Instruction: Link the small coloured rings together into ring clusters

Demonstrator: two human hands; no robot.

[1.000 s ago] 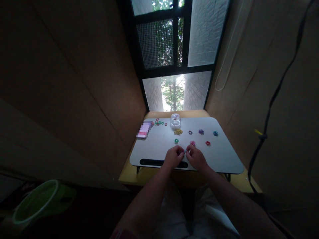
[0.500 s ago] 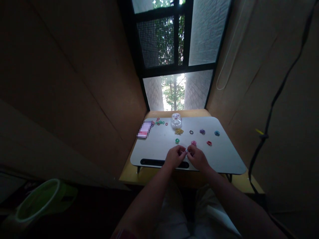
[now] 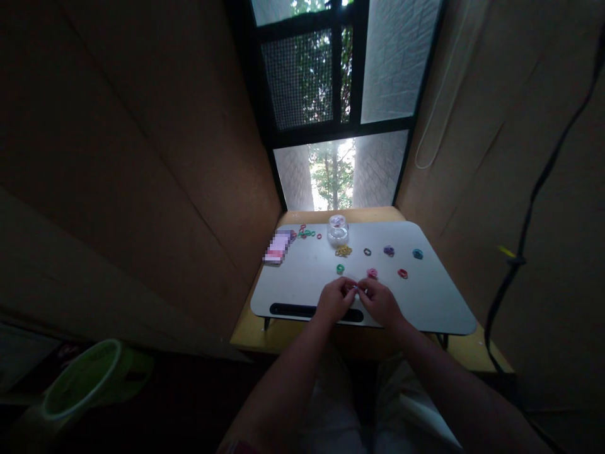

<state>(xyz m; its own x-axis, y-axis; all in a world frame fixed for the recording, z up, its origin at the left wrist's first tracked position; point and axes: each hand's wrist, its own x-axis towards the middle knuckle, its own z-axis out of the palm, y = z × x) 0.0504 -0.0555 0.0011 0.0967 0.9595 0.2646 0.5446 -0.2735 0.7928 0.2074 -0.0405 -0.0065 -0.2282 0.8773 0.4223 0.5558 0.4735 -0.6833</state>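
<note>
Above the front edge of the white lap table (image 3: 293,277), my left hand (image 3: 336,299) and my right hand (image 3: 379,300) meet fingertip to fingertip. Both are closed in a pinch around something small and pale that I cannot make out. Just beyond them lie a pink bunch of small bands (image 3: 372,273) and a green bunch (image 3: 340,268). A red bunch (image 3: 403,273) sits to the right. Farther back are a yellow pile (image 3: 343,251), a dark ring (image 3: 367,251), a purple bunch (image 3: 388,251) and a blue bunch (image 3: 417,253).
A clear jar (image 3: 338,231) stands at the table's back. Red and green rings (image 3: 306,233) lie near the phone (image 3: 278,246) at the back left. A black slot (image 3: 293,309) runs along the front edge. A green basket (image 3: 82,378) stands at the lower left; a dark strap (image 3: 529,214) hangs right.
The whole view has shifted slightly, so the table appears a little farther right. My fingertips have drawn closer together, still pinched.
</note>
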